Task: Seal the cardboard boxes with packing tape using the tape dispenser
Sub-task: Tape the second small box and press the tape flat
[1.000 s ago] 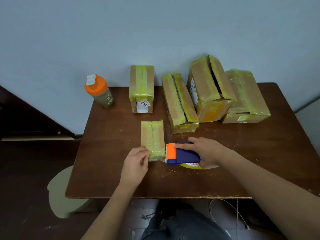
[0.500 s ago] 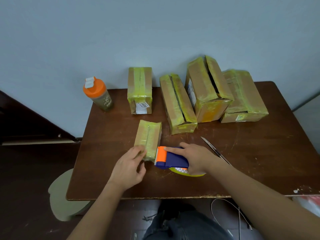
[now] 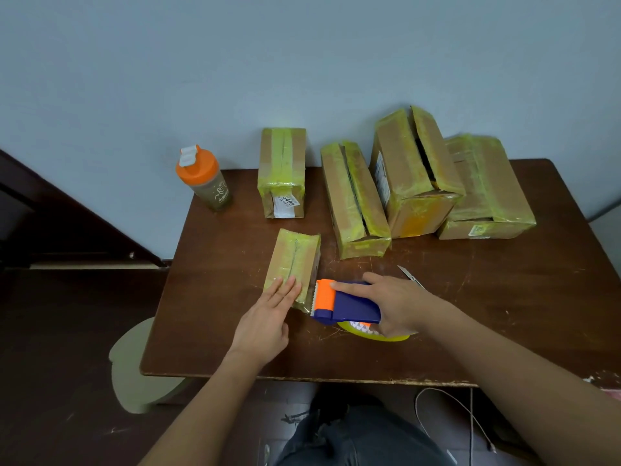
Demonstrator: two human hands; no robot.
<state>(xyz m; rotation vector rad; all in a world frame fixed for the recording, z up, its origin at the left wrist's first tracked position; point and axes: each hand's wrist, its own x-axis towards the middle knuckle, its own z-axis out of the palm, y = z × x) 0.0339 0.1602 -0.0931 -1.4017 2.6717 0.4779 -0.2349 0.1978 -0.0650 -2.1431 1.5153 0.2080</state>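
Observation:
A small cardboard box (image 3: pixel 294 260) wrapped in yellow tape lies near the middle of the brown table (image 3: pixel 504 314), slightly tilted. My left hand (image 3: pixel 268 317) presses flat on its near end with straight fingers. My right hand (image 3: pixel 393 307) grips the blue and orange tape dispenser (image 3: pixel 346 304), index finger stretched along its top. The dispenser's toothed orange end sits just right of the box's near corner, and its yellow tape roll (image 3: pixel 373 332) rests on the table.
Several taped boxes stand along the back: one upright (image 3: pixel 282 169), a long one (image 3: pixel 353 200), a tall one (image 3: pixel 413 169) and a flat one (image 3: pixel 487 190). An orange-lidded bottle (image 3: pixel 205 179) is at the back left. A utility knife (image 3: pixel 410 275) lies behind my right hand. A stool (image 3: pixel 134 361) stands left.
The small box has turned clockwise and shifted left. My left hand went from pinching its near end to lying flat on top. The dispenser followed leftward in my right hand.

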